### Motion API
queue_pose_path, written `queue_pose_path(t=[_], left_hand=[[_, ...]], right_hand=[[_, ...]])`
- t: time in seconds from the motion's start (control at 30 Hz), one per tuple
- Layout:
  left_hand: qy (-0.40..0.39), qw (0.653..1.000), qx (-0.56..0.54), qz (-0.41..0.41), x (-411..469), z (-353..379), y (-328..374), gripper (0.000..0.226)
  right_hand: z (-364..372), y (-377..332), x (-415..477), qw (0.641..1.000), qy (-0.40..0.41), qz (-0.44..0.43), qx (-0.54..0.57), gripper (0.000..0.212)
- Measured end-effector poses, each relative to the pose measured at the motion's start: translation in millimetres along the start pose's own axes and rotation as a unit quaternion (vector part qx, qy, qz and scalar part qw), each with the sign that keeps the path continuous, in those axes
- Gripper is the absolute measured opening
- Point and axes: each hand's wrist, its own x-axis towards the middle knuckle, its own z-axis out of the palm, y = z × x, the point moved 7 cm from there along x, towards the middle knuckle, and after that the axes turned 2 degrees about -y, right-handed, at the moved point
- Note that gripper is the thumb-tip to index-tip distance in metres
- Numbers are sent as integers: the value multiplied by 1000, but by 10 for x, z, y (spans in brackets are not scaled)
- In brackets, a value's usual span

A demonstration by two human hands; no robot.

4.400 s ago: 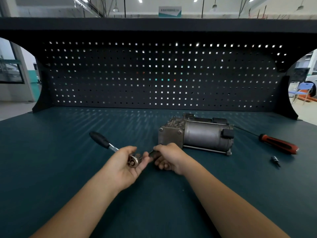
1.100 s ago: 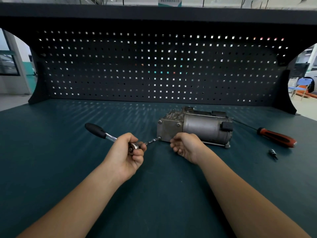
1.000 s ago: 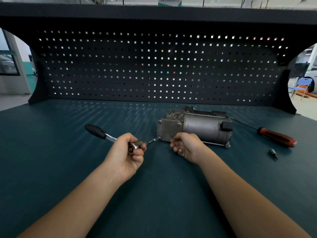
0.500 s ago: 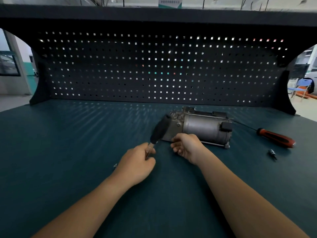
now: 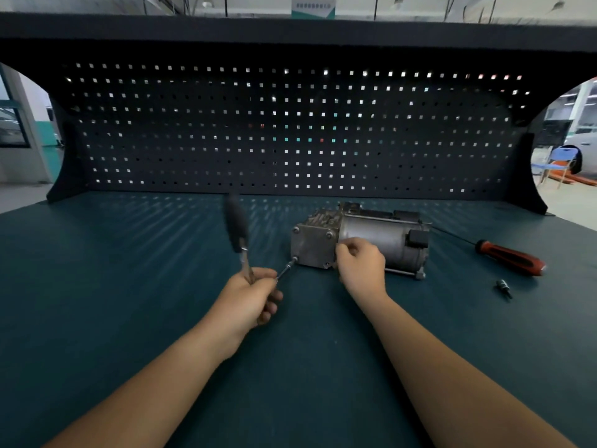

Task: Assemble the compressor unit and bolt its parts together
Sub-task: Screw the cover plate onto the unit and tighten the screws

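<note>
Compressor unit [image 5: 381,236] lies on its side, centre-right on the bench [image 5: 129,286], end plate facing left. Right hand [image 5: 361,266] curled on its near edge. Left hand [image 5: 248,295] grips ratchet [image 5: 236,221] at the head, handle up and blurred, extension tip on the plate's lower-left corner. Red screwdriver [image 5: 510,261] far right, small bit [image 5: 503,287] just beside it.

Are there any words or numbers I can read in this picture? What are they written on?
Hanging sign above the bench: one row of characters on white, too blurred to read.
Compressor: no label or number shows.
Ratchet: no writing shows; its handle is blurred.
Screwdriver: no readable brand on the red handle.
Nothing else carries text.
</note>
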Motion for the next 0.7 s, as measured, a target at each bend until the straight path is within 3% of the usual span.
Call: queue_pose_path(t=[0.07, 0.13, 0.2, 0.27, 0.33, 0.4, 0.43, 0.5, 0.57, 0.7], left_hand=[[-1, 978, -194, -74, -16, 21, -62, 11], [-1, 934, -336, -119, -34, 36, -96, 17], [6, 903, -407, -139, -37, 27, -111, 23], [3, 904, -404, -140, -39, 33, -96, 20], [-5, 951, -289, -107, -16, 24, -47, 12], [21, 998, -58, -14, 16, -37, 39, 11], [39, 996, 64, 49, 12, -58, 97, 11], [67, 943, 279, 170, -42, -45, 216, 15], [76, 861, 430, 261, -114, 11, 299, 20], [64, 683, 655, 315, -140, 183, 319, 30]], right_hand=[[-59, -26, -23, 999, 29, -29, -27, 8], [-66, -36, -32, 998, 38, -44, -31, 14], [-34, -21, -26, 998, 30, -42, -30, 18], [-8, 31, -6, 999, 19, -22, -25, 20], [6, 91, 20, 1000, 7, 6, -17, 23], [12, 135, 37, 1000, 2, 23, -4, 23], [10, 145, 41, 1000, 2, 28, 2, 22], [10, 161, 49, 999, 3, 35, 9, 19], [11, 172, 60, 999, 3, 38, 14, 17], [5, 188, 69, 999, -1, 34, 26, 11]])
